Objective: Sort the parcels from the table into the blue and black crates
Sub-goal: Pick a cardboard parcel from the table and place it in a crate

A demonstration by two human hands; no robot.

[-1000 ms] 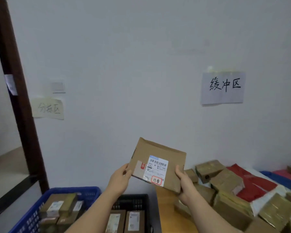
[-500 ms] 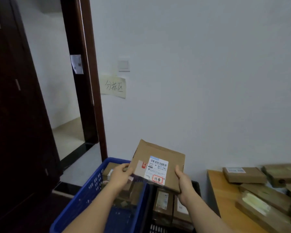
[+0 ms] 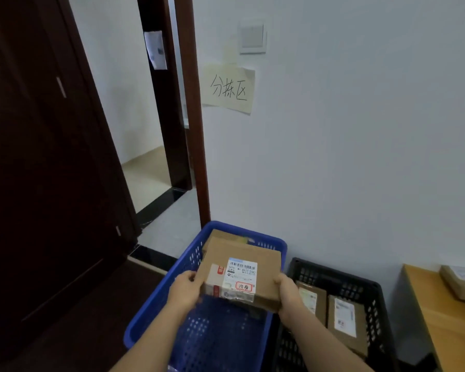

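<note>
Low in the middle of the frame, both hands hold a flat brown cardboard parcel point(image 3: 240, 272) above the blue crate point(image 3: 156, 304). The left hand point(image 3: 184, 291) grips the parcel's left edge, thumb on top and the other fingers curled underneath; the right hand point(image 3: 287, 291) grips the right edge in the same way. The parcel lies nearly level, its near edge tilted slightly down toward the camera, with a white shipping label point(image 3: 241, 275) facing up that carries a barcode and a red-outlined mark with handwriting.

The blue crate fills the bottom centre, its perforated floor bare in the near half. At its far end, just behind the held parcel, another brown box point(image 3: 226, 236) shows partly. Right beside it, touching or nearly so, stands the black crate point(image 3: 373, 296), with two brown parcels point(image 3: 344, 323) lying flat inside, each with a white label.

At the lower right edge is a corner of the wooden surface point(image 3: 440, 318), with one more parcel point(image 3: 462, 283) on it, cut off by the frame. On the white wall in the upper middle hangs a paper sign point(image 3: 228, 88) with handwritten characters, and above it a light switch point(image 3: 253, 37). A dark wooden door point(image 3: 51, 157) takes up the left side, beside an open doorway.
</note>
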